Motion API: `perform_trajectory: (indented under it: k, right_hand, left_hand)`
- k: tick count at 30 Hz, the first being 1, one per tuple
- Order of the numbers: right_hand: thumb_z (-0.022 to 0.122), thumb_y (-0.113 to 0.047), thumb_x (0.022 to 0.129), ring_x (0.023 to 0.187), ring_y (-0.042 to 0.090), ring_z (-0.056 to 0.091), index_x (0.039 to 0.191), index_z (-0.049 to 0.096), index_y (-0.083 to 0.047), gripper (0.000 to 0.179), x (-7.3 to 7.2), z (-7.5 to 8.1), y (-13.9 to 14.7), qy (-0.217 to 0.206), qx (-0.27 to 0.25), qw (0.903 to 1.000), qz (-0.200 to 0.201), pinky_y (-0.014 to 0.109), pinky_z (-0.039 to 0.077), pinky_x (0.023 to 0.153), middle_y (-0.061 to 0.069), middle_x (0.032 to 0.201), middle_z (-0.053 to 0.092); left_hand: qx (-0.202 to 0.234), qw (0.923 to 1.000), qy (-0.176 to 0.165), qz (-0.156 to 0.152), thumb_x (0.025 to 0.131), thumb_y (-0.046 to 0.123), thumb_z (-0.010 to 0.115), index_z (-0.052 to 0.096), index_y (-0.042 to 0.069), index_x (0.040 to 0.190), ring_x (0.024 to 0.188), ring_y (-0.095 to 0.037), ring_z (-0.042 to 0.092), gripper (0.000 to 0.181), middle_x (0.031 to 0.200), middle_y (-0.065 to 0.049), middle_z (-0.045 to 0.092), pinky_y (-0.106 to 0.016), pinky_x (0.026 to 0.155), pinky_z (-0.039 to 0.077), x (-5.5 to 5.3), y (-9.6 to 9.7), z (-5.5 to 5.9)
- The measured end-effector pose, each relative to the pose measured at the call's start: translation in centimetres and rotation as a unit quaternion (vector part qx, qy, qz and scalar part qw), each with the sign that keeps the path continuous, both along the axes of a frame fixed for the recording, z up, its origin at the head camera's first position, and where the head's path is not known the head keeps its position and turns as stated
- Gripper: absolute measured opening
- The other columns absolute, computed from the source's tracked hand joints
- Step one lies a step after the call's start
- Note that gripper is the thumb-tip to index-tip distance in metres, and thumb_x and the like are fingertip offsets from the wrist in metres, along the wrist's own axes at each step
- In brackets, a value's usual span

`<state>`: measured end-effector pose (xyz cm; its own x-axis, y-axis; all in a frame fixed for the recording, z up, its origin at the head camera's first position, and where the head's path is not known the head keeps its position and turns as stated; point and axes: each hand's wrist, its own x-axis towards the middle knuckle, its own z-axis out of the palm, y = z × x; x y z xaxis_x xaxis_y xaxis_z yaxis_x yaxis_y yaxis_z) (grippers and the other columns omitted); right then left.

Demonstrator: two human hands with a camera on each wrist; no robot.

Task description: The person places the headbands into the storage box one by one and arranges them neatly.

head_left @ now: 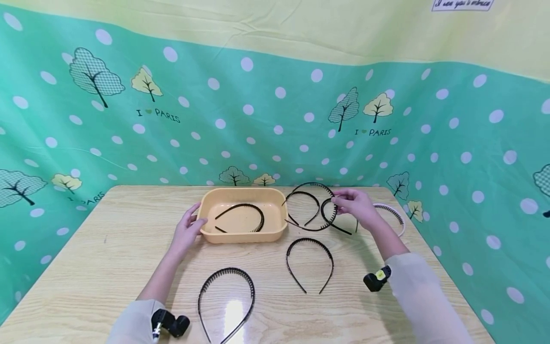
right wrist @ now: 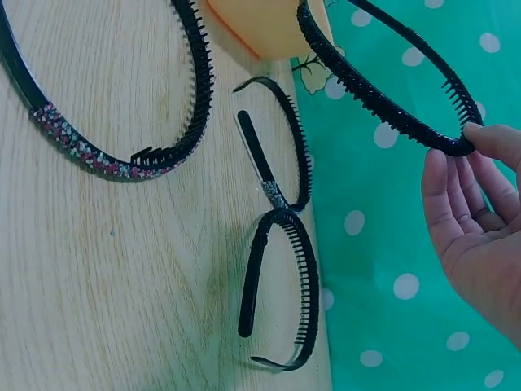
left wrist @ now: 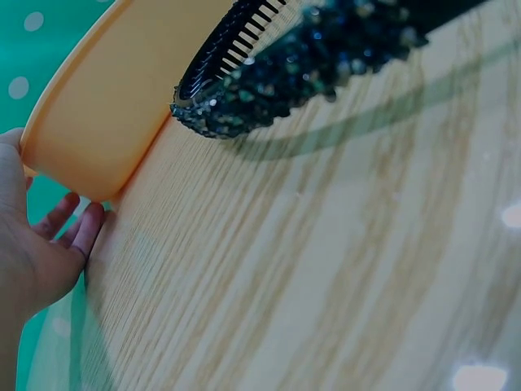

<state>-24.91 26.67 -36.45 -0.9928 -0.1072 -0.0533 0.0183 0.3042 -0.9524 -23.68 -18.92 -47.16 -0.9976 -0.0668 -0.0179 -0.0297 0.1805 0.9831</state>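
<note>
My left hand (head_left: 188, 226) grips the left end of a pale orange plastic basin (head_left: 242, 237), thumb over the rim. Inside the basin lies one black toothed headband (head_left: 261, 220). My right hand (head_left: 355, 205), to the right of the basin, pinches another black headband (right wrist: 383, 106) by the middle of its arc. That headband is raised off the table, its ends pointing left at the basin's right rim. In the right wrist view, dark beading covers its outer side. Thumb and fingertips meet on the band there.
Beneath the held headband, two black headbands (right wrist: 303, 285) lie on the wooden table (head_left: 107, 267). A pale pink headband (head_left: 403, 220) lies beyond my right forearm. Nearer are a headband with coloured stones (head_left: 309, 240) and a larger dark-beaded one (head_left: 229, 269). A dotted green cloth (head_left: 258, 143) hangs behind.
</note>
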Motion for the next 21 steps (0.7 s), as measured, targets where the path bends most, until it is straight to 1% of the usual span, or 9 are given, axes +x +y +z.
perform_trajectory:
  k: [2, 4, 7, 11, 14, 19, 21]
  right_hand:
    - [0.063, -0.010, 0.088, 0.075, 0.010, 0.061, 0.125, 0.050, 0.009, 0.044, 0.0, 0.0, -0.2, 0.000, -0.007, 1.0000, 0.002, 0.027, 0.057, 0.073, 0.000, 0.096, 0.062]
    - [0.062, -0.009, 0.088, 0.074, 0.008, 0.060, 0.125, 0.050, 0.010, 0.043, -0.1, 0.0, -0.3, 0.002, -0.010, 0.9999, 0.005, 0.027, 0.057, 0.072, -0.003, 0.093, 0.062]
    - [0.062, -0.008, 0.088, 0.074, 0.009, 0.060, 0.124, 0.050, 0.010, 0.042, -0.1, 0.0, -0.6, 0.004, -0.008, 0.9999, 0.009, 0.027, 0.057, 0.072, 0.001, 0.095, 0.062]
    - [0.062, -0.010, 0.088, 0.075, 0.009, 0.061, 0.124, 0.050, 0.009, 0.042, -0.3, -0.2, -0.9, 0.004, -0.001, 0.9999, 0.010, 0.028, 0.058, 0.073, 0.011, 0.102, 0.062]
    - [0.062, -0.010, 0.088, 0.076, 0.011, 0.061, 0.124, 0.051, 0.008, 0.041, -0.5, -0.3, -1.1, 0.004, 0.001, 0.9999, 0.009, 0.029, 0.058, 0.074, 0.014, 0.105, 0.061]
    - [0.060, -0.008, 0.089, 0.079, 0.015, 0.061, 0.123, 0.051, 0.008, 0.039, -0.6, -0.5, -1.6, 0.005, -0.003, 0.9999, 0.011, 0.028, 0.057, 0.072, 0.007, 0.100, 0.060]
    - [0.060, -0.008, 0.089, 0.079, 0.015, 0.060, 0.123, 0.051, 0.008, 0.039, -0.7, -0.5, -1.8, 0.006, -0.008, 0.9999, 0.013, 0.028, 0.057, 0.071, 0.005, 0.097, 0.059]
  left_hand:
    - [-0.001, 1.0000, 0.000, 0.000, 0.094, 0.017, 0.052, 0.028, 0.019, 0.148, 0.104, -0.025, 0.056, 0.060, 0.131, -0.026, 0.047, -0.017, 0.072, 0.052, 0.0, 0.0, 0.0]
    - [-0.002, 1.0000, 0.000, 0.000, 0.094, 0.018, 0.052, 0.028, 0.019, 0.148, 0.105, -0.026, 0.056, 0.060, 0.131, -0.026, 0.047, -0.017, 0.072, 0.052, 0.0, 0.0, 0.0]
    - [-0.001, 1.0000, 0.001, 0.001, 0.094, 0.017, 0.052, 0.028, 0.019, 0.148, 0.105, -0.026, 0.056, 0.059, 0.131, -0.026, 0.047, -0.017, 0.072, 0.052, -0.1, 0.0, -0.1]
    - [-0.001, 1.0000, 0.001, 0.002, 0.094, 0.017, 0.052, 0.028, 0.019, 0.148, 0.104, -0.025, 0.057, 0.059, 0.131, -0.026, 0.047, -0.017, 0.072, 0.053, -0.1, 0.0, -0.1]
    - [-0.001, 1.0000, 0.001, 0.002, 0.094, 0.017, 0.052, 0.028, 0.019, 0.148, 0.106, -0.027, 0.056, 0.059, 0.131, -0.026, 0.047, -0.017, 0.072, 0.053, 0.0, 0.0, -0.1]
    - [-0.002, 1.0000, 0.001, 0.002, 0.094, 0.017, 0.052, 0.028, 0.019, 0.148, 0.110, -0.033, 0.054, 0.059, 0.132, -0.027, 0.047, -0.017, 0.072, 0.052, 0.0, 0.0, 0.0]
    - [-0.001, 1.0000, 0.000, 0.002, 0.094, 0.017, 0.052, 0.028, 0.019, 0.148, 0.110, -0.034, 0.054, 0.059, 0.131, -0.027, 0.047, -0.017, 0.072, 0.052, 0.0, 0.0, 0.0]
